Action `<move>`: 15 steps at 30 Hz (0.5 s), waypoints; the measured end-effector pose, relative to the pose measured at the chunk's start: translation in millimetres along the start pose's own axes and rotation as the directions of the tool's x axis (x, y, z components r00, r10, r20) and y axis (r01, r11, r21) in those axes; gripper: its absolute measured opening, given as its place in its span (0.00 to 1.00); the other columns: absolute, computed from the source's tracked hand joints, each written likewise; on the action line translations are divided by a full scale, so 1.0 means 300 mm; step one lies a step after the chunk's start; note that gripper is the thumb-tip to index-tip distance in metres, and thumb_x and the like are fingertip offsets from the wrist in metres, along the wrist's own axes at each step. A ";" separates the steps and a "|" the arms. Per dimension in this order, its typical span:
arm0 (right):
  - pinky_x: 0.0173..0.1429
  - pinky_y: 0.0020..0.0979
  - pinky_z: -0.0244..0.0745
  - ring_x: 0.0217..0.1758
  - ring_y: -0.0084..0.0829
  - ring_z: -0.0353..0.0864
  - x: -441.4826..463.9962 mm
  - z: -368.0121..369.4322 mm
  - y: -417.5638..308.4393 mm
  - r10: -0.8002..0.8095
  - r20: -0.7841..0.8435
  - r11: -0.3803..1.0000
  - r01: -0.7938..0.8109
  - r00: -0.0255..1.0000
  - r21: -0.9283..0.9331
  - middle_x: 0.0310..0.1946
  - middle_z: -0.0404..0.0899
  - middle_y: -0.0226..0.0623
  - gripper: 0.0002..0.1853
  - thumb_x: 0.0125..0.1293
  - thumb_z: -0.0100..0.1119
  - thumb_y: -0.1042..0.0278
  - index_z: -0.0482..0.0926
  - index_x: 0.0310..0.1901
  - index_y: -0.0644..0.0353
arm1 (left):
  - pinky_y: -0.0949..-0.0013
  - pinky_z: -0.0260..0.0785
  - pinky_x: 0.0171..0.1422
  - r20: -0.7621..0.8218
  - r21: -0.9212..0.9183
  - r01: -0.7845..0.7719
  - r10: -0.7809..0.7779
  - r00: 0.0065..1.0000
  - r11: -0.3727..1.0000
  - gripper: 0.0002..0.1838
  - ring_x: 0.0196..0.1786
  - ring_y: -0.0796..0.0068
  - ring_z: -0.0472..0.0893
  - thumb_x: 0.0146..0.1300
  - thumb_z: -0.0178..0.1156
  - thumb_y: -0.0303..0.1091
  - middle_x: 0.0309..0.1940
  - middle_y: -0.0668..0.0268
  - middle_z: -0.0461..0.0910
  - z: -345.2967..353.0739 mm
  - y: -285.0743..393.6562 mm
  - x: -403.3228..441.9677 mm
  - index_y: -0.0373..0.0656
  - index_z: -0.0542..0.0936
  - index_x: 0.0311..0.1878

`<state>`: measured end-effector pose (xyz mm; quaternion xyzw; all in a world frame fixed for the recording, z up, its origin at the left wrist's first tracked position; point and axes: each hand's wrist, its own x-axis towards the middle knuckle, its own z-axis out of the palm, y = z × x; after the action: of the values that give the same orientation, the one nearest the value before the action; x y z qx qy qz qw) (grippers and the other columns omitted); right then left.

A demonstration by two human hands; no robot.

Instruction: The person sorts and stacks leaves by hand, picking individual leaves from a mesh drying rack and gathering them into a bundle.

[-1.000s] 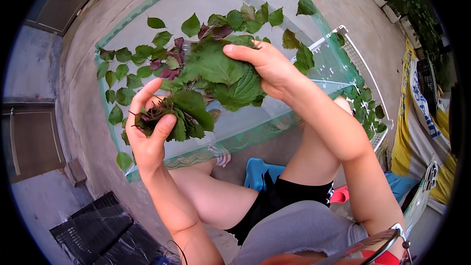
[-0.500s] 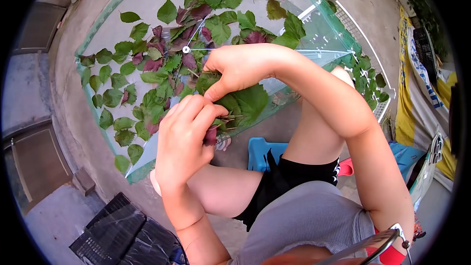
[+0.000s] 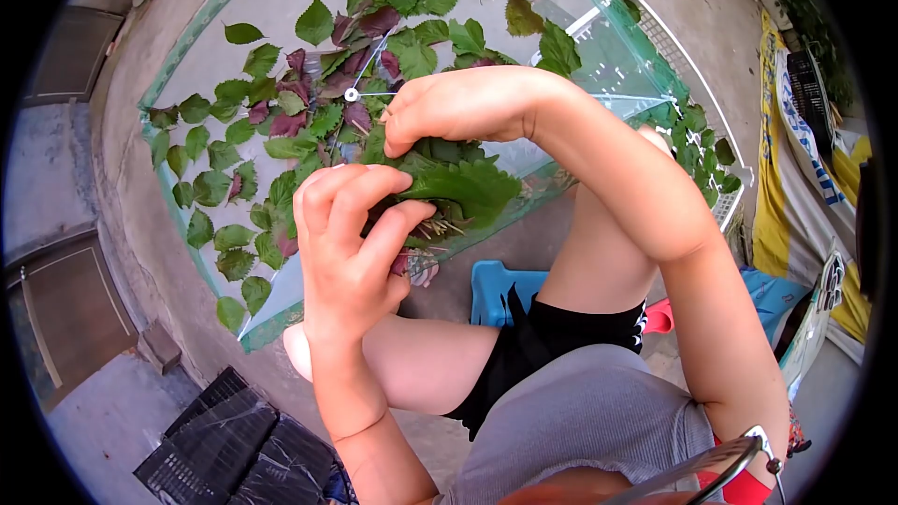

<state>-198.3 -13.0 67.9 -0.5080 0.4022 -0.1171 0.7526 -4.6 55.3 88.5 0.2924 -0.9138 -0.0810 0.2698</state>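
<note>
My left hand [image 3: 351, 243] is closed around a bunch of green leaves [image 3: 458, 189], with cut stems showing below its fingertips. A purple leaf pokes out under that hand. My right hand [image 3: 468, 105] curves over the top of the bunch, its fingers bent down against the leaf edges. What the right fingertips hold is partly hidden. Beneath both hands, loose green and purple toothed leaves [image 3: 290, 123] lie scattered over a clear umbrella-like sheet [image 3: 271, 0] with a green border and thin ribs.
A white plastic basket [image 3: 697, 61] with leaves stands at the right. Below the sheet is a blue stool [image 3: 496, 290], near my knees. Black crates [image 3: 234, 444] sit at the lower left, and yellow and white sacks [image 3: 786, 196] at the far right.
My right hand has shifted slightly up and left, fingers now curled downward. The left fingers have spread and lifted around the bunch, and a large leaf now lies folded across it.
</note>
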 end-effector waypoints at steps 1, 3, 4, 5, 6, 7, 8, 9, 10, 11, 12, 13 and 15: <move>0.32 0.23 0.65 0.29 0.16 0.71 -0.004 0.000 -0.003 -0.018 0.026 0.998 0.017 1.000 0.054 0.28 0.78 0.25 0.14 0.62 0.55 0.59 0.81 0.32 0.63 | 0.55 0.65 0.55 -0.032 -0.013 0.045 -0.045 0.998 0.999 0.20 0.50 0.59 0.72 0.29 0.58 0.20 0.45 0.66 0.75 -0.002 0.012 0.005 0.44 0.80 0.33; 0.32 0.23 0.66 0.29 0.16 0.72 -0.021 0.000 -0.019 -0.039 0.052 0.994 0.034 0.998 0.108 0.28 0.79 0.25 0.15 0.63 0.58 0.56 0.81 0.33 0.62 | 0.56 0.65 0.50 -0.060 -0.058 0.086 -0.090 0.994 0.995 0.20 0.47 0.59 0.73 0.30 0.60 0.20 0.41 0.66 0.74 -0.003 0.012 0.011 0.45 0.80 0.34; 0.35 0.22 0.68 0.32 0.16 0.74 -0.039 -0.001 -0.036 -0.045 0.095 0.990 0.031 0.994 0.141 0.30 0.80 0.26 0.16 0.62 0.61 0.55 0.82 0.36 0.63 | 0.56 0.65 0.50 -0.061 -0.057 0.086 -0.089 0.994 0.995 0.20 0.47 0.59 0.73 0.30 0.60 0.20 0.41 0.66 0.74 -0.002 0.006 0.008 0.45 0.80 0.34; 0.38 0.21 0.71 0.34 0.16 0.76 -0.052 -0.003 -0.044 -0.052 0.139 0.984 0.028 0.989 0.174 0.32 0.81 0.27 0.18 0.62 0.64 0.53 0.82 0.39 0.63 | 0.57 0.65 0.49 -0.050 -0.071 0.120 -0.124 0.991 0.990 0.21 0.46 0.59 0.73 0.30 0.59 0.19 0.41 0.65 0.74 0.000 0.001 0.004 0.44 0.80 0.35; 0.38 0.21 0.71 0.34 0.16 0.76 -0.056 -0.005 -0.038 -0.053 0.138 0.985 0.029 0.989 0.173 0.32 0.81 0.27 0.18 0.62 0.64 0.53 0.82 0.39 0.63 | 0.58 0.65 0.48 -0.040 -0.085 0.154 -0.158 0.987 0.984 0.22 0.45 0.58 0.74 0.29 0.58 0.19 0.41 0.64 0.74 0.001 -0.005 0.000 0.44 0.79 0.35; 0.37 0.23 0.71 0.35 0.19 0.77 -0.056 -0.008 -0.026 -0.121 0.147 0.989 0.107 0.982 0.099 0.34 0.81 0.32 0.20 0.58 0.68 0.51 0.81 0.39 0.63 | 0.59 0.64 0.47 -0.055 -0.059 0.156 -0.159 0.986 0.986 0.22 0.44 0.58 0.74 0.29 0.57 0.19 0.41 0.63 0.74 0.001 -0.013 -0.002 0.44 0.79 0.36; 0.37 0.25 0.71 0.37 0.22 0.79 -0.049 -0.011 -0.012 -0.186 0.162 0.982 0.185 0.969 0.025 0.36 0.81 0.36 0.23 0.55 0.71 0.49 0.80 0.40 0.63 | 0.60 0.64 0.47 -0.065 -0.053 0.140 -0.143 0.988 0.989 0.21 0.41 0.56 0.73 0.29 0.54 0.17 0.37 0.59 0.73 -0.001 -0.014 0.004 0.40 0.79 0.34; 0.37 0.23 0.70 0.37 0.21 0.78 -0.023 -0.028 0.015 -0.206 0.140 0.974 0.216 0.969 -0.063 0.35 0.81 0.35 0.23 0.54 0.73 0.54 0.80 0.42 0.64 | 0.60 0.64 0.48 -0.083 -0.029 0.124 -0.126 0.989 0.992 0.21 0.42 0.56 0.73 0.29 0.55 0.17 0.37 0.60 0.73 0.000 -0.017 0.003 0.40 0.79 0.34; 0.37 0.23 0.70 0.37 0.21 0.78 -0.023 -0.028 0.014 -0.207 0.141 0.974 0.218 0.968 -0.064 0.35 0.81 0.35 0.23 0.54 0.73 0.54 0.80 0.42 0.64 | 0.60 0.64 0.48 -0.101 -0.006 0.109 -0.109 0.989 0.994 0.20 0.43 0.56 0.74 0.29 0.55 0.17 0.37 0.60 0.73 -0.001 -0.020 0.000 0.40 0.79 0.33; 0.37 0.23 0.69 0.37 0.21 0.78 -0.025 -0.029 0.013 -0.195 0.161 0.981 0.194 0.968 0.022 0.35 0.81 0.34 0.23 0.55 0.72 0.54 0.79 0.43 0.64 | 0.60 0.64 0.48 -0.102 -0.003 0.109 -0.109 0.989 0.994 0.20 0.43 0.56 0.74 0.29 0.55 0.17 0.37 0.60 0.73 -0.003 -0.020 -0.001 0.40 0.79 0.33; 0.37 0.23 0.68 0.37 0.20 0.77 -0.026 -0.029 0.012 -0.183 0.182 0.980 0.165 0.966 0.109 0.35 0.81 0.32 0.23 0.56 0.71 0.54 0.79 0.44 0.64 | 0.60 0.64 0.49 -0.119 0.001 0.103 -0.102 0.988 0.995 0.20 0.43 0.56 0.75 0.29 0.55 0.17 0.36 0.60 0.74 -0.005 -0.020 -0.001 0.41 0.79 0.33; 0.37 0.23 0.68 0.37 0.20 0.77 -0.024 -0.030 0.009 -0.184 0.183 0.980 0.166 0.966 0.107 0.35 0.81 0.32 0.23 0.56 0.71 0.54 0.79 0.44 0.64 | 0.60 0.64 0.50 -0.135 0.005 0.097 -0.096 0.986 0.995 0.20 0.44 0.56 0.75 0.29 0.56 0.17 0.36 0.60 0.74 -0.007 -0.020 -0.002 0.41 0.79 0.33; 0.50 0.25 0.75 0.43 0.20 0.80 -0.020 -0.031 0.003 -0.172 0.148 0.979 0.153 0.974 0.135 0.41 0.83 0.33 0.18 0.63 0.65 0.63 0.78 0.49 0.67 | 0.59 0.64 0.51 -0.142 0.002 0.095 -0.094 0.985 0.995 0.20 0.44 0.57 0.76 0.29 0.56 0.17 0.35 0.60 0.74 -0.009 -0.026 -0.006 0.41 0.80 0.33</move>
<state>-209.2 -15.4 68.4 -0.4998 0.2902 -0.1620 0.7999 1.9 50.2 87.5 0.3415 -0.8779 -0.0688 0.3286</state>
